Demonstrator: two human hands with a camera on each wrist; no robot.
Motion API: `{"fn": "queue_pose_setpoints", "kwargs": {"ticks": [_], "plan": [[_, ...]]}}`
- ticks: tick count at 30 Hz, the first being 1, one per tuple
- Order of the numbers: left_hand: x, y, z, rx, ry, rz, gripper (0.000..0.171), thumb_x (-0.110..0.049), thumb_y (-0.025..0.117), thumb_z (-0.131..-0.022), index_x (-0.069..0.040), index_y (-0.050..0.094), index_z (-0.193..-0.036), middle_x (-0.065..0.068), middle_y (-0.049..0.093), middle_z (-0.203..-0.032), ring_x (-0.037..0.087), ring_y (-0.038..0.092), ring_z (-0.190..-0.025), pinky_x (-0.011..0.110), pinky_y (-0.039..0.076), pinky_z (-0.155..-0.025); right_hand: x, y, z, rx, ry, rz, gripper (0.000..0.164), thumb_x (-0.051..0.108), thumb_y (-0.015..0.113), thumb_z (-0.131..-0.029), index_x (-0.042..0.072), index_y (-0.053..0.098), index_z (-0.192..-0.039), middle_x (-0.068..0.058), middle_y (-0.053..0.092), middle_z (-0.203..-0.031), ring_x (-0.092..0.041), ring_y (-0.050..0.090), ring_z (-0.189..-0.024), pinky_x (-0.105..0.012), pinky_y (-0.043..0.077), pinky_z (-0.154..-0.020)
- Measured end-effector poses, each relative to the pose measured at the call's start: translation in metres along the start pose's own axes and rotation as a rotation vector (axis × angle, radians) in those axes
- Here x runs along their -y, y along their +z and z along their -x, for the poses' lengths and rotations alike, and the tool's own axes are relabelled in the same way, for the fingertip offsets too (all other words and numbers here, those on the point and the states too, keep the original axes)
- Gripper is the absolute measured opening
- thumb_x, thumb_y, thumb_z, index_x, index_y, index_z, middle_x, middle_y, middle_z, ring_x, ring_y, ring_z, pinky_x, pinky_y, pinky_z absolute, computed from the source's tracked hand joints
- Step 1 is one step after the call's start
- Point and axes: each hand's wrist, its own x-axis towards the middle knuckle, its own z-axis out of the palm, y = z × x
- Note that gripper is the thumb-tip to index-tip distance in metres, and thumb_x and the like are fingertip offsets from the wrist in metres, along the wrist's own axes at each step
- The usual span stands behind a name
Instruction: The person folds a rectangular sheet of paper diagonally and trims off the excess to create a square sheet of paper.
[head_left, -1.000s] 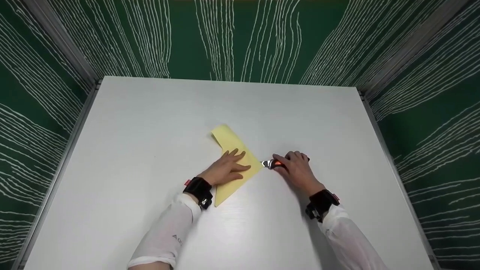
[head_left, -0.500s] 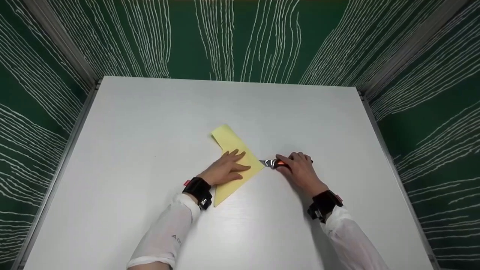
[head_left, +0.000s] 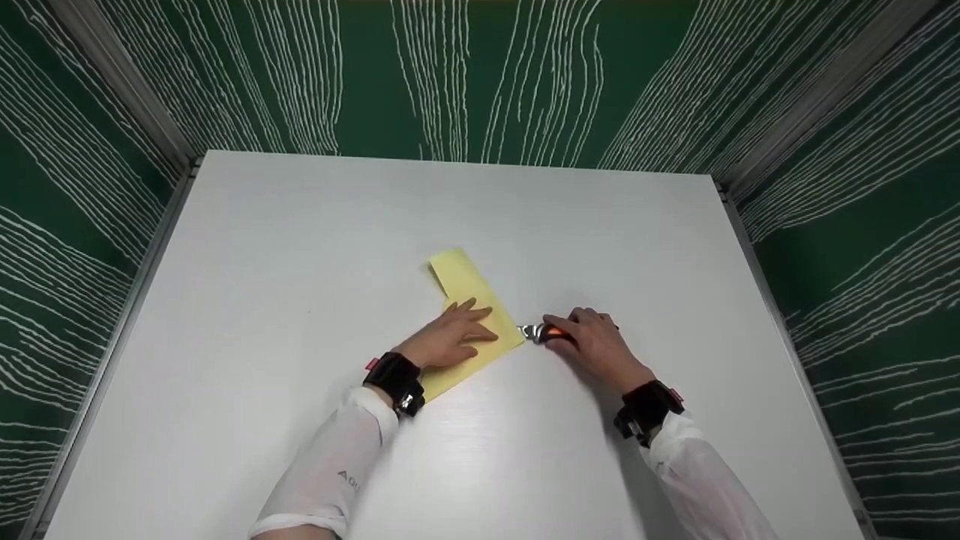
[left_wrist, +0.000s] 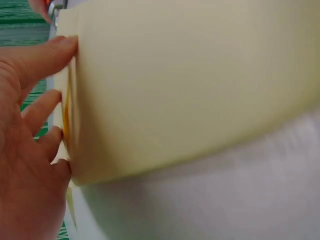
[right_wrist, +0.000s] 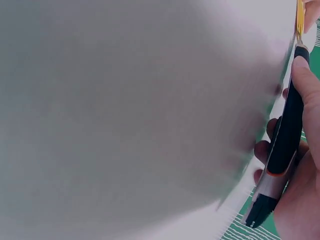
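My left hand (head_left: pixel 448 339) lies spread on a folded piece of yellow paper (head_left: pixel 463 279), pressing it to the table with straight fingers. In the left wrist view, the paper (left_wrist: pixel 175 90) reaches across past my thumb, and a gap shows between its layers near my fingertips. With my right hand (head_left: pixel 598 346) I grip a utility knife (head_left: pixel 553 332) with a black and orange handle. Its metal front meets the paper's right corner; the blade tip is hidden there. The right wrist view shows the knife handle (right_wrist: pixel 287 130) held along its length by thumb and fingers.
A broad white table (head_left: pixel 300 225) carries the paper. Green walls with white wavy lines (head_left: pixel 510 82) rise behind it and at both sides, with grey metal posts (head_left: pixel 124 75) at the corners. Each wrist wears a black strapped camera (head_left: pixel 397 384).
The paper has turned slightly, its far end shifting right and its near corner drawing in toward my left wrist. My right hand with the knife went right, then back left. The left hand has barely moved.
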Motion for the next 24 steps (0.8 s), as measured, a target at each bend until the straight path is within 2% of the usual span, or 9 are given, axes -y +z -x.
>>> {"fn": "queue_pose_setpoints", "kwargs": {"ticks": [3,6,9,11,14,16,19,24], "plan": [[-0.019,0.006,0.002,-0.078,-0.088,-0.12,0.049,0.003,0.053,-0.089,-0.015,0.051,-0.135,0.013,0.029,-0.154,0.032,0.02,-0.145,0.043,0.019,-0.118,0.003,0.001,0.0,-0.019,-0.024,-0.011,0.046,0.043,0.063,-0.087,0.024,0.06,-0.128,-0.006,0.055,-0.083,-0.023,0.05,-0.077,-0.041,0.041,-0.07],[-0.038,0.016,0.002,-0.179,-0.201,-0.256,0.058,0.005,0.055,-0.088,-0.017,0.044,-0.141,0.018,0.03,-0.152,0.036,0.029,-0.14,0.042,0.036,-0.109,0.005,0.001,-0.001,-0.036,-0.046,-0.024,0.045,0.041,0.065,-0.086,0.022,0.061,-0.127,-0.006,0.055,-0.081,-0.023,0.049,-0.074,-0.04,0.041,-0.067],[-0.051,0.025,0.0,-0.242,-0.299,-0.373,0.06,-0.005,0.06,-0.087,-0.019,0.042,-0.142,0.022,0.032,-0.149,0.043,0.036,-0.133,0.043,0.049,-0.095,0.008,0.002,-0.003,-0.037,-0.063,-0.032,0.045,0.04,0.066,-0.086,0.021,0.061,-0.126,-0.007,0.056,-0.081,-0.022,0.049,-0.072,-0.039,0.042,-0.065],[-0.055,0.029,0.001,-0.229,-0.347,-0.419,0.056,-0.014,0.059,-0.088,-0.02,0.042,-0.142,0.024,0.032,-0.148,0.046,0.037,-0.131,0.044,0.049,-0.093,0.011,0.002,-0.003,-0.035,-0.068,-0.035,0.045,0.04,0.066,-0.085,0.021,0.062,-0.126,-0.007,0.057,-0.08,-0.021,0.05,-0.07,-0.038,0.042,-0.064],[-0.054,0.03,0.0,-0.179,-0.383,-0.395,0.052,-0.026,0.054,-0.091,-0.02,0.044,-0.141,0.024,0.031,-0.149,0.049,0.032,-0.133,0.049,0.043,-0.1,0.014,0.001,-0.003,-0.035,-0.067,-0.04,0.044,0.039,0.066,-0.085,0.021,0.062,-0.126,-0.007,0.058,-0.08,-0.022,0.05,-0.069,-0.038,0.042,-0.062],[-0.05,0.029,-0.001,-0.148,-0.383,-0.329,0.052,-0.028,0.051,-0.092,-0.019,0.043,-0.142,0.024,0.029,-0.15,0.049,0.027,-0.136,0.053,0.037,-0.105,0.015,0.002,-0.003,-0.048,-0.061,-0.032,0.044,0.039,0.067,-0.085,0.021,0.063,-0.124,-0.008,0.057,-0.079,-0.022,0.05,-0.069,-0.038,0.042,-0.061],[-0.043,0.025,-0.003,-0.127,-0.356,-0.245,0.05,-0.028,0.049,-0.093,-0.02,0.042,-0.143,0.022,0.027,-0.152,0.048,0.022,-0.139,0.055,0.031,-0.109,0.016,0.003,-0.003,-0.072,-0.05,-0.017,0.043,0.038,0.068,-0.084,0.021,0.064,-0.123,-0.008,0.057,-0.079,-0.023,0.05,-0.068,-0.038,0.041,-0.059],[-0.031,0.02,-0.004,-0.096,-0.306,-0.241,0.049,-0.026,0.046,-0.095,-0.025,0.04,-0.144,0.018,0.025,-0.155,0.044,0.018,-0.142,0.057,0.024,-0.113,0.016,0.004,-0.003,-0.087,-0.026,0.016,0.044,0.038,0.068,-0.084,0.021,0.063,-0.124,-0.009,0.057,-0.082,-0.026,0.052,-0.07,-0.041,0.043,-0.058]]}}
